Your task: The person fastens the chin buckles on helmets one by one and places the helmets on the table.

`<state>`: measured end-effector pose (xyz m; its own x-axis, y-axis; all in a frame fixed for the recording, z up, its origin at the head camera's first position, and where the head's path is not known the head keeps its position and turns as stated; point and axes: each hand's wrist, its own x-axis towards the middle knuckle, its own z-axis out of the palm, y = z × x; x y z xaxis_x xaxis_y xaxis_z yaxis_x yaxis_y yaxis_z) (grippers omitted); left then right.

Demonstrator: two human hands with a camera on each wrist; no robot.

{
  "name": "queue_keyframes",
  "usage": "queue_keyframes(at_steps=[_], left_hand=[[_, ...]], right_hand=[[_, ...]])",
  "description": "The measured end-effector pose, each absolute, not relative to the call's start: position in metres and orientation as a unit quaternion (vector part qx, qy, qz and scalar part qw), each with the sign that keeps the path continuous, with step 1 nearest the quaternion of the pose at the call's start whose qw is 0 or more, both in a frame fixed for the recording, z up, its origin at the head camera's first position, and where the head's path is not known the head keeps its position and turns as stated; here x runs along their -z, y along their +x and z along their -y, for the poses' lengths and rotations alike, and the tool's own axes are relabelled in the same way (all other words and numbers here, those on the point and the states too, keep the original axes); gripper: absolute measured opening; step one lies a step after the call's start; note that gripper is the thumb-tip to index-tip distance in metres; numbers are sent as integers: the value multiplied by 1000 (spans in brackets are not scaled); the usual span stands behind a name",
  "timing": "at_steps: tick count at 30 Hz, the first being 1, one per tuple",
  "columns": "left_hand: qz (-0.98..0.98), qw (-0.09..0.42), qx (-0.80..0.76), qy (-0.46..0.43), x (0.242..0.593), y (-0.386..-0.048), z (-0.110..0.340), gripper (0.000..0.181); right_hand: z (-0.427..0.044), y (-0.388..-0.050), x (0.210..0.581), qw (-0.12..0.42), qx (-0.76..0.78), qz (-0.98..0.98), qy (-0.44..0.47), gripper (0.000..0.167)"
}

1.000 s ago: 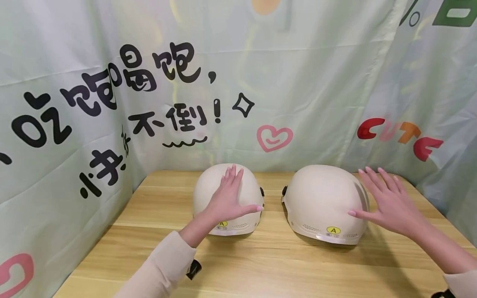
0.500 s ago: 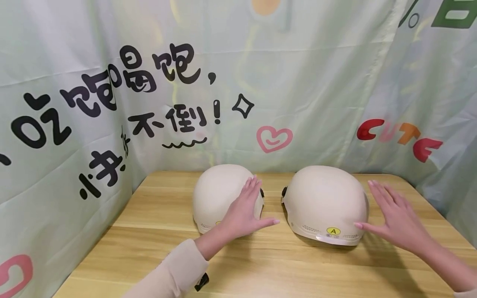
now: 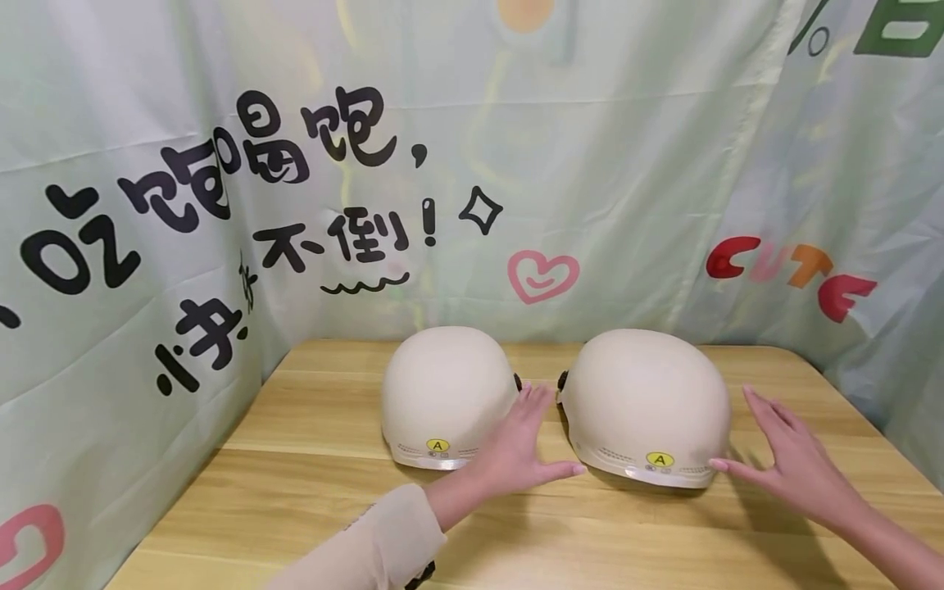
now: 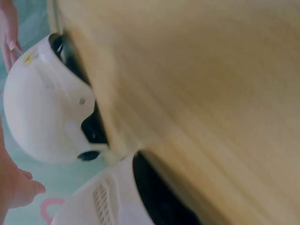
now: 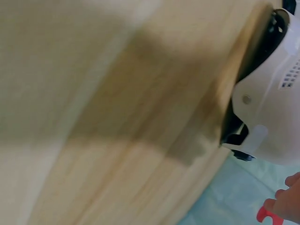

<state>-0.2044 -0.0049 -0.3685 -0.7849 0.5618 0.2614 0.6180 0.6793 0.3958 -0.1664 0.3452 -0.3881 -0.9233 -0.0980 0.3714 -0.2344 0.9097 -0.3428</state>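
Note:
Two cream helmets stand side by side on a wooden table, each with a yellow "A" sticker on its front. My left hand (image 3: 516,451) is between them, fingers extended and thumb pointing right; it covers the lower right of the left helmet (image 3: 442,385). At the outer side of the right helmet (image 3: 642,401) is my right hand (image 3: 800,467), fingers spread and thumb near the rim. Whether either hand touches a helmet I cannot tell. Black straps and dark linings show under the right helmet (image 4: 51,108) and the left helmet (image 4: 112,197) in the left wrist view.
The light wooden table (image 3: 310,508) extends in front of both helmets and to either side. A pale green curtain (image 3: 627,188) with printed black characters, a pink heart and coloured letters hangs closely behind the table and along its left and right sides.
My left hand has moved right and down, from in front of the left helmet to the gap between the helmets. The right hand has lowered slightly. Both helmets have stayed put.

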Motion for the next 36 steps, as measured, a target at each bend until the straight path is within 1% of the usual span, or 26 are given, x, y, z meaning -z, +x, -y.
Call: queue_keyframes(at_steps=[9,15,18,22,25,31,36], left_hand=[[926,41,236,-292,393,-205,-13,96],[929,19,253,-271,408,-211,-23,100],[933,16,249,-261,415,-215,-26,102],[930,11,270,-250,425,-220,-30,102],[923,8,296,-247,430,-224,-34,103],[922,-18,305,-237,435,-228,-38,109],[923,-25,296,-245,434,-231,-40,110]], right_hand=[[-346,-162,409,113,-260,957,62,110],[-342,-163,422,106,-271,953,82,111],[-341,-165,428,115,-286,946,101,109],[-341,-172,432,157,-314,923,155,108],[-342,-177,434,163,-330,912,179,108],[-342,-177,435,103,-336,928,121,111],[-342,-176,437,103,-323,936,95,112]])
